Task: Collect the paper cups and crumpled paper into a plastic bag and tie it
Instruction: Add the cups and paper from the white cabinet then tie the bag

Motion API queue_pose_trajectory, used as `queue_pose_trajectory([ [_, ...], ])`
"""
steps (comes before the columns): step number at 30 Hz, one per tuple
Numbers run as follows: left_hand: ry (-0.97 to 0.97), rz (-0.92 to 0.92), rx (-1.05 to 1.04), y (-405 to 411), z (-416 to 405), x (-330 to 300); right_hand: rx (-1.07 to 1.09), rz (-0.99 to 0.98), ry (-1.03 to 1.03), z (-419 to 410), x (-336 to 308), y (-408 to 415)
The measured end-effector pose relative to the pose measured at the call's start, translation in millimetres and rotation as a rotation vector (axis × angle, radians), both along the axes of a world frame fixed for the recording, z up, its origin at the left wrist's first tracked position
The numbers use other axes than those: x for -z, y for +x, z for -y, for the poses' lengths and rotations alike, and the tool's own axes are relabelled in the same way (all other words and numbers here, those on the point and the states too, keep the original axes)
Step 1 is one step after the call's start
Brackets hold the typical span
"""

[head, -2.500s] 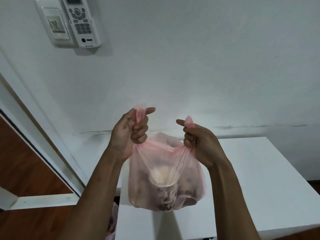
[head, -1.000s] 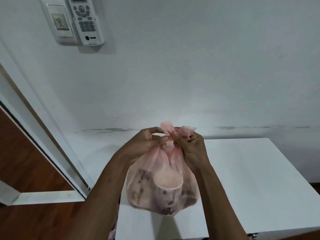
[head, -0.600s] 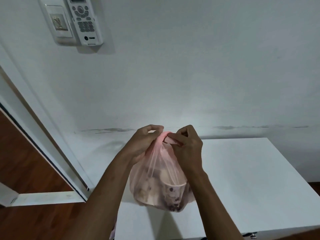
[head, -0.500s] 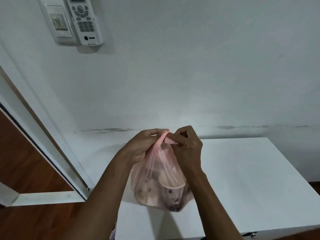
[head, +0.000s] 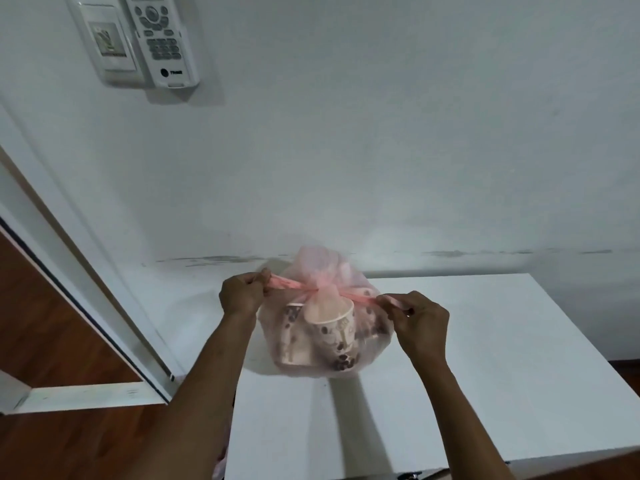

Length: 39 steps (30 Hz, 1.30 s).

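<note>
A thin pink plastic bag (head: 367, 344) hangs just above the white table (head: 485, 375), near its back left part. Through the plastic I see patterned paper cups (head: 334, 336); crumpled paper cannot be made out. The two bag handles are crossed at a knot (head: 320, 292) and stretched sideways. My left hand (head: 242, 295) pinches the left handle end. My right hand (head: 420, 323) pinches the right handle end. The hands are pulled apart on either side of the bag.
A white wall stands right behind the table. A remote control in a wall holder (head: 161, 39) and a switch panel (head: 107, 43) hang at the upper left. A white door frame (head: 83, 282) and wooden floor (head: 45, 341) lie to the left.
The hands were together at the bag's mouth, crossing the handles. Now they have drawn apart sideways, stretching the handles taut and closing the knot over the bag.
</note>
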<state>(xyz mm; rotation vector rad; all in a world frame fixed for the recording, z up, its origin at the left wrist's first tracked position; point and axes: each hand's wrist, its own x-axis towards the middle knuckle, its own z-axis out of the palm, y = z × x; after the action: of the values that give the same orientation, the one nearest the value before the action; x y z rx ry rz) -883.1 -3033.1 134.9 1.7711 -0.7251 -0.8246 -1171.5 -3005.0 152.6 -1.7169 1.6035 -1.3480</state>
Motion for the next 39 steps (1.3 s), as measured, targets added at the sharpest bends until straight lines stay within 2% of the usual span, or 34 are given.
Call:
queue_pose_trajectory([
  [4, -0.012, -0.074, 0.05, -10, -1, -2, 0.023, -0.072, 0.043, 8, 0, -10],
  [9, -0.05, -0.06, 0.122, -13, -4, -18, -0.023, 0.027, 0.094, 18, -7, -6],
  [14, -0.113, -0.254, 0.127, 2, -16, -33, -0.089, 0.009, 0.117, 28, -12, 19],
  [19, -0.151, -0.353, -0.064, 24, -41, -49, -0.272, 0.099, 0.271, 35, -13, 80],
  [24, -0.234, -0.333, -0.26, 73, -91, -58, -0.447, 0.123, 0.327, 26, -11, 151],
  [28, -0.214, -0.283, -0.395, 119, -132, -52, -0.535, 0.096, 0.357, 7, -3, 208],
  [34, -0.191, -0.293, -0.552, 174, -173, -34, -0.525, 0.05, 0.399, -23, 14, 295],
  [39, -0.048, -0.208, -0.467, 237, -181, 13, -0.385, 0.002, 0.478, -42, 44, 370],
])
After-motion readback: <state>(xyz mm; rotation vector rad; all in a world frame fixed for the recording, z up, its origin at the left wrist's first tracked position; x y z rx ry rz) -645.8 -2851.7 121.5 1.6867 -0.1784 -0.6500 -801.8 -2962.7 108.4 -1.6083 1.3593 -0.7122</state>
